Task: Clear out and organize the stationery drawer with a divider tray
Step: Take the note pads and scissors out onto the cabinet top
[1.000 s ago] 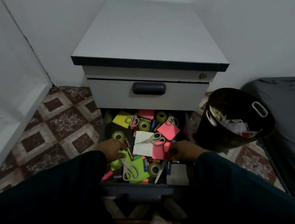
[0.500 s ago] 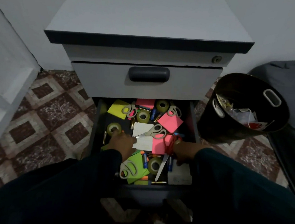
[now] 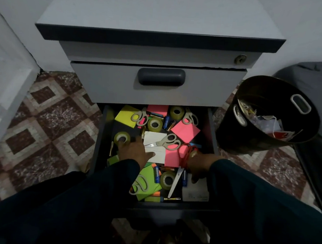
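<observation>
Both hands down in the cluttered drawer (image 3: 213, 126): left hand (image 3: 134, 150) spread flat, fingertips touching tape roll (image 3: 122, 138) just ahead-left, nearer than right hand (image 3: 199, 169), its grip unreadable.

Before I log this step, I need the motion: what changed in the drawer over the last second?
The left hand reached farther back, fingers now at a tape roll. The right hand slid along the drawer's right side toward the near end, over the white pad. Nothing was lifted; scissors, notes and bin stayed put.
</observation>
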